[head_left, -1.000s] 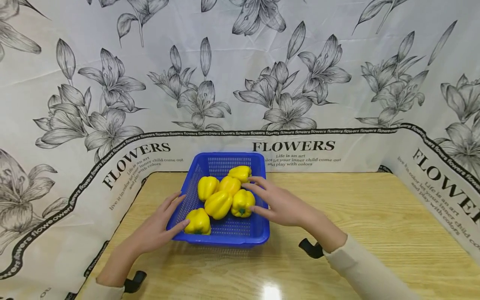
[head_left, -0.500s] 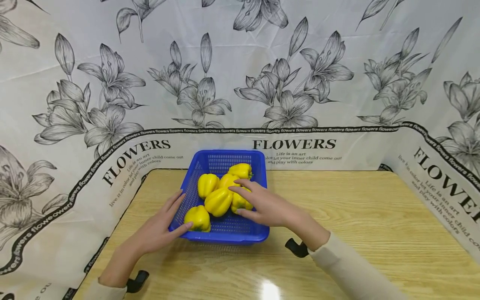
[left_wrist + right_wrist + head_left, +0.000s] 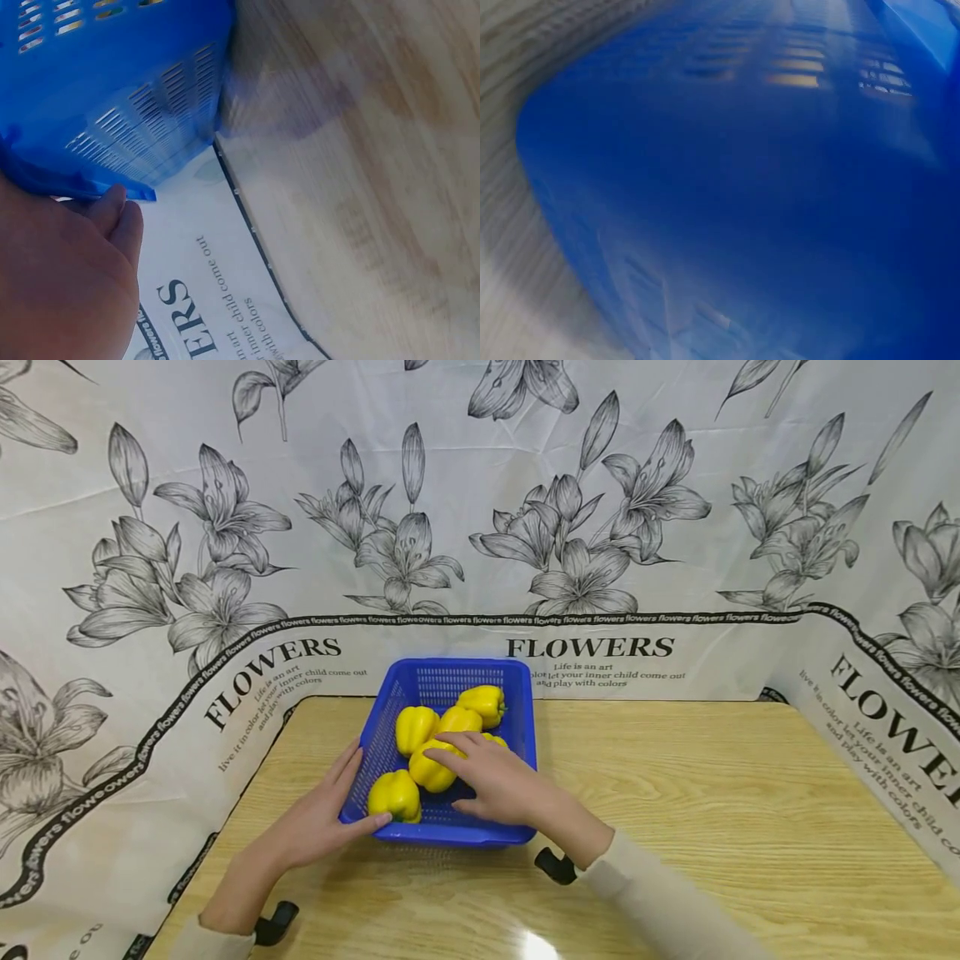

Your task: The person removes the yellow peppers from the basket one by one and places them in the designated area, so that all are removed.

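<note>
A blue plastic basket (image 3: 495, 835) with slotted walls stands on the table, several yellow bell peppers (image 3: 417, 730) inside. My left hand (image 3: 311, 818) holds its near left corner, thumb over the rim beside the nearest pepper (image 3: 395, 795) and fingers along the left side. In the left wrist view, the fingers (image 3: 124, 225) of that hand bend at the rim. My right hand (image 3: 498, 781) reaches over the near right part of the basket, fingers spread, fingertips over the middle pepper (image 3: 431, 768). It mostly covers a pepper at the right. Only the basket's wall (image 3: 742, 172) fills the right wrist view.
The wood-grain table (image 3: 712, 802) extends to the right of the basket. Behind and at both sides hangs a white cloth (image 3: 600, 677) printed with flowers and lettering. Black curved pieces (image 3: 555, 866) sit at both wrists.
My right hand has moved left from the basket's right side over the peppers, now hiding most of the right one. The left hand stays at the rim, its thumb slightly lower.
</note>
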### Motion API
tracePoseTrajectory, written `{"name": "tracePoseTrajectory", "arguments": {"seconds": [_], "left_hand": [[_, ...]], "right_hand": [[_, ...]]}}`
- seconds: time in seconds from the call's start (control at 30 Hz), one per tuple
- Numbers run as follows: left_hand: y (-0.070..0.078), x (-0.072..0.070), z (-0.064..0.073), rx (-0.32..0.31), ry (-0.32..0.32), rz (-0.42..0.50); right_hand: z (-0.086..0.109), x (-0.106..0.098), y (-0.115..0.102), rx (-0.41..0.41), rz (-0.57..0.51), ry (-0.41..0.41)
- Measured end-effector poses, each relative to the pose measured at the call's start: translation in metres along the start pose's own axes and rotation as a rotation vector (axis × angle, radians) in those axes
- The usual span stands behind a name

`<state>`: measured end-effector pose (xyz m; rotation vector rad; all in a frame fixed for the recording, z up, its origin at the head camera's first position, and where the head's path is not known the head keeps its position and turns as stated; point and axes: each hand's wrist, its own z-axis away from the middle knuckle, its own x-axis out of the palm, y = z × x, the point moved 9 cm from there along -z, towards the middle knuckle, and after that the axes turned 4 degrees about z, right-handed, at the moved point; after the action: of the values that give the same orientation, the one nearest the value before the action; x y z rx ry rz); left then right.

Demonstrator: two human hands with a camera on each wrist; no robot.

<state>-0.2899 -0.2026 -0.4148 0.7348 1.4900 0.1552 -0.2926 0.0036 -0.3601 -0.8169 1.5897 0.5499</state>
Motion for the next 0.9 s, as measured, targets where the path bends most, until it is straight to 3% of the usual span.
{"name": "tracePoseTrajectory", "arguments": {"seconds": [0.5,0.9], "left_hand": [[0.002,-0.002,0.001,0.014,0.029,-0.001],[0.004,0.001,-0.001,0.006,-0.011,-0.009]], "right_hand": [[-0.024,0.026,-0.013,0.021,0.201,-0.041],[-0.031,0.032,-0.011,0.096,0.336,-0.002]]}}
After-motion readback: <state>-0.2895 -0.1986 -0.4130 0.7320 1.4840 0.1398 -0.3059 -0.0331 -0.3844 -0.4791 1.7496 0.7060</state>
